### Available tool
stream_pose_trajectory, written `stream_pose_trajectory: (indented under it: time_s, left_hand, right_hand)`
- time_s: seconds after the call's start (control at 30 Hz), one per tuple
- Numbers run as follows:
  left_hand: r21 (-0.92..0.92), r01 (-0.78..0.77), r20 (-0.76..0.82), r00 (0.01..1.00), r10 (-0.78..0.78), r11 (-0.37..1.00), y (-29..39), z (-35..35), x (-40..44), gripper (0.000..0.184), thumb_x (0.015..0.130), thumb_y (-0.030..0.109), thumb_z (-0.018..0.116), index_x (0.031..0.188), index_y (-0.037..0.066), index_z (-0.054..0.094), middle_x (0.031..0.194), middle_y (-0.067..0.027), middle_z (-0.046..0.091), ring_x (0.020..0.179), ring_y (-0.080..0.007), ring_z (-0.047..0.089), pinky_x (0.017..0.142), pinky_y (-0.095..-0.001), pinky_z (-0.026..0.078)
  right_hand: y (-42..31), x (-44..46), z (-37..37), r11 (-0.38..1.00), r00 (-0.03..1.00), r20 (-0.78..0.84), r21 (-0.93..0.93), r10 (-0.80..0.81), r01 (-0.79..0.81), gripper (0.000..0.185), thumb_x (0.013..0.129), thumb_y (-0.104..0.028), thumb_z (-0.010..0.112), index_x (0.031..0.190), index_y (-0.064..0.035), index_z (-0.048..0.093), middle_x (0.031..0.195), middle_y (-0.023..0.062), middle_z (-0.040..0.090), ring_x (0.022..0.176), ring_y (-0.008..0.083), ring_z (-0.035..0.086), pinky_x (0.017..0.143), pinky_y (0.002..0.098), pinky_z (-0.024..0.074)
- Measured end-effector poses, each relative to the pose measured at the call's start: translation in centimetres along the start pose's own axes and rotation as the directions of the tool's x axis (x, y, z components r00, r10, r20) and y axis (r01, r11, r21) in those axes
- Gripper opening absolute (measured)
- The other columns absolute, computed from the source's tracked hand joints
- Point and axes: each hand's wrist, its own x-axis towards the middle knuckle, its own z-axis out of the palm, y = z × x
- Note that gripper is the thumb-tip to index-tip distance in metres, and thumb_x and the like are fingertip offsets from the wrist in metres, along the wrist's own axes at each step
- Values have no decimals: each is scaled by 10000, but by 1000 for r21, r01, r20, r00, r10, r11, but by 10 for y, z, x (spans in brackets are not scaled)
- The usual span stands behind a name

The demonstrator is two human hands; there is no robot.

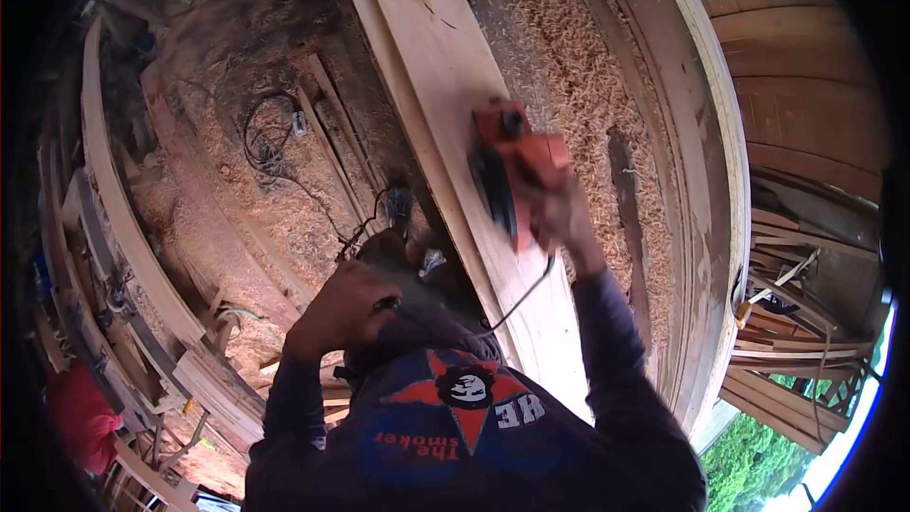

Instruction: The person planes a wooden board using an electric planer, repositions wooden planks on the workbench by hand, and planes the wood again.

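My right hand [567, 223] is wrapped around an orange electric planer [521, 156], slightly blurred, which rests on a long pale wooden board [431, 47]. A black power cord [517, 308] leaves the planer's rear and loops back towards my body. My left hand [343, 311] is closed near my waist, left of the board, with a dark stretch of that cord at its fingers. The planer's sole and the board face beneath it are hidden.
Curly shavings [578, 47] cover the ground on both sides of the board. A coiled dark cable [270, 137] and loose wood strips [332, 123] lie to the left. Long planks [697, 190] run along the right, with stacked lumber [796, 351] beyond. Something red [83, 417] sits at lower left.
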Motion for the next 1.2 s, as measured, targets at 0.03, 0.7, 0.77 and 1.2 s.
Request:
stream_pose_trajectory:
  time_s: [0.03,0.7,0.77,1.2]
  left_hand:
    - [-19,-33,101,994,35,999,6,4,5,290,734,185,825,991,90,732,865,-100,677,935,-318,631,927,-424,465]
    - [150,53,595,792,-133,987,-106,50,70,292,775,236,767,1024,91,720,1042,-157,723,1067,-349,659,921,-507,488]
    - [283,101,535,808,-245,954,-150,35,72,279,721,151,724,994,95,718,1035,-145,722,1069,-344,658,922,-505,503]
    - [403,95,541,778,-320,910,-248,-83,134,180,696,206,742,827,84,727,872,-167,731,917,-363,714,892,-534,507]
  right_hand:
    - [6,-61,-1,997,997,11,-35,76,-75,252,862,-184,760,1066,-39,736,841,88,693,752,182,648,673,353,525]
    - [-35,-107,-11,877,880,-34,112,474,-468,418,811,-307,858,956,25,650,805,282,667,721,402,681,670,439,529]
    - [-34,-57,-5,882,890,-33,157,455,-445,400,818,-305,844,946,18,645,817,289,666,733,419,683,677,448,529]
    - [-84,246,6,866,881,-14,191,473,-462,346,836,-241,785,991,48,674,751,196,682,699,294,708,658,431,549]
